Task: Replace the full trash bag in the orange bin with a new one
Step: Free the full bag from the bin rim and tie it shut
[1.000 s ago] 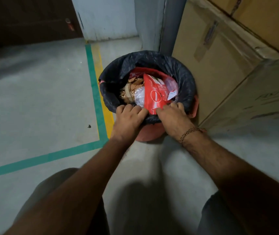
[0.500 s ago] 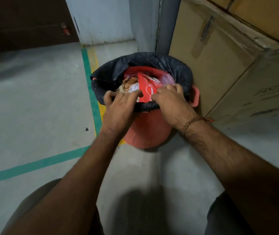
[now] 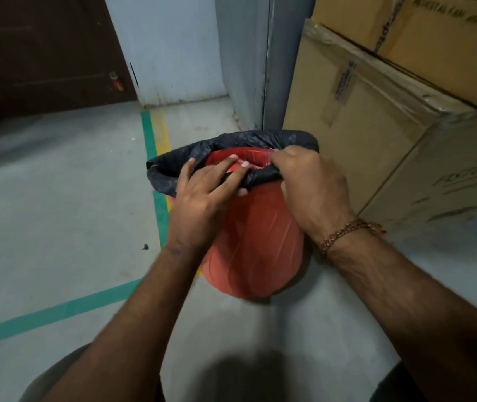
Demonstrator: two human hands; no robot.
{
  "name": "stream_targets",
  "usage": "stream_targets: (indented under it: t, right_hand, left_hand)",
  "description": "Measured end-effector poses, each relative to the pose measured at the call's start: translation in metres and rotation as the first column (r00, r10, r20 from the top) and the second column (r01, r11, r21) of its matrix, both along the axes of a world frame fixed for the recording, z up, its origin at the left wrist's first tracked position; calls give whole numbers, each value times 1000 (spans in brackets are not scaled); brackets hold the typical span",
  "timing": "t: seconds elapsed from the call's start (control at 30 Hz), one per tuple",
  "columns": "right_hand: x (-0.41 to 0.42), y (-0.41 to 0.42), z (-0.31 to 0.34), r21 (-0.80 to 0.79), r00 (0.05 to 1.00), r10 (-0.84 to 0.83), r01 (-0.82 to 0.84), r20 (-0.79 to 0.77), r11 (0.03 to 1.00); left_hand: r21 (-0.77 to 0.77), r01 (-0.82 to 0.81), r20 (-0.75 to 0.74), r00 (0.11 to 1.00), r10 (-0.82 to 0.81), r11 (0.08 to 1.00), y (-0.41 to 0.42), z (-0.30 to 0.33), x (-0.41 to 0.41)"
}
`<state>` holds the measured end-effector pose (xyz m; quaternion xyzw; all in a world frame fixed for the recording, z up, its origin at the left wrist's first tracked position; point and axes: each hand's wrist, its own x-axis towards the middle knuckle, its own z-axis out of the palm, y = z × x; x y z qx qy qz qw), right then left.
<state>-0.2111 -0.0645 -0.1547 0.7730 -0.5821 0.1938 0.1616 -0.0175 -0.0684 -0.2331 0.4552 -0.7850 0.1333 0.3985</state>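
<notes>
Both hands mid-frame at near rim of orange bin [image 3: 253,245]: left hand [image 3: 202,204] and right hand [image 3: 312,187] each grip black trash bag [image 3: 231,145] edge. Peel evenly, lift straight, avoid spilling.

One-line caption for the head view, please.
Both hands, left hand and right hand, grip the black trash bag at the near rim of the orange bin beside cardboard boxes.

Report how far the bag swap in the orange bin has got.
Done: nothing complete; the black trash bag is in the orange bin, folded over its rim. In hand: left hand and right hand grip the near edge. Left: lift the bag out and fit a new one; none is visible.
</notes>
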Motion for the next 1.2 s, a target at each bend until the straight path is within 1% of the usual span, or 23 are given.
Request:
stream_targets:
  t: [0.07,0.17,0.3,0.33,0.37,0.4,0.43,0.47,0.5,0.53,0.57,0.6,0.63,0.67,0.73,0.8,0.9,1.03,1.1,1.17,1.2]
  right_hand:
    - [-1,-1,-2,15,997,48,-49,64,999]
    - [0,-2,-9,-9,986,67,-67,151,998]
    - [-5,-9,-13,-16,978,105,-104,179,994]
    - [-7,-11,-14,-11,978,108,-108,178,994]
    - [-9,-12,-15,-9,978,109,-110,177,994]
    - [-9,-14,-16,-9,978,111,-111,179,994]
    - [-9,-15,-16,-10,977,113,-113,183,994]
    - [-9,-17,-16,-12,976,114,-114,186,993]
    - [-8,-18,-17,-15,976,114,-113,185,994]
    - [-8,-19,-17,-21,977,114,-112,183,993]
    - [-7,-20,-16,-27,976,117,-114,182,993]
    - [-7,-20,-16,-30,975,121,-118,184,993]
    - [-6,-20,-15,-33,975,124,-120,186,992]
    - [-6,-20,-16,-35,974,126,-121,186,992]
    - [-4,-22,-18,-54,974,130,-123,183,991]
    - [-4,-24,-21,-86,972,137,-123,190,989]
    - [-4,-27,-25,-115,967,159,-138,198,984]
    - [2,-27,-30,-122,962,179,-156,206,980]
    - [3,-27,-31,-119,959,181,-158,218,980]
    - [2,-27,-31,-111,971,160,-142,178,984]
    - [2,-27,-30,-106,976,150,-135,157,985]
  left_hand:
    - [51,20,-74,997,-16,999,-3,4,3]
    - [87,27,-181,983,-11,996,-4,10,3]
    - [63,10,-242,970,6,998,-4,13,-1]
    - [48,-28,-252,967,40,998,-2,14,-3]
    - [52,-104,-282,953,115,993,1,15,-7]
    - [84,-217,-355,906,232,973,6,16,-14]
    - [150,-336,-471,802,366,930,11,19,-21]
    - [251,-413,-601,643,475,876,15,19,-29]
    - [365,-415,-702,465,539,833,16,16,-36]
    - [468,-341,-771,292,565,815,16,14,-41]
    - [545,-206,-806,140,576,813,15,12,-42]
    - [580,-52,-813,32,582,813,14,10,-42]
    - [580,68,-812,-39,583,812,13,9,-41]
    - [566,138,-812,-78,579,813,11,10,-38]
    - [530,227,-818,-115,563,817,11,20,-32]
    - [504,324,-809,-148,569,801,7,30,-26]
    - [467,427,-803,-162,573,775,5,42,-18]
    - [437,453,-803,-191,564,777,6,52,-12]
    - [402,490,-798,-227,559,773,6,57,-7]
    - [359,556,-767,-283,576,750,6,61,-3]
    - [360,571,-749,-295,593,738,7,62,-2]
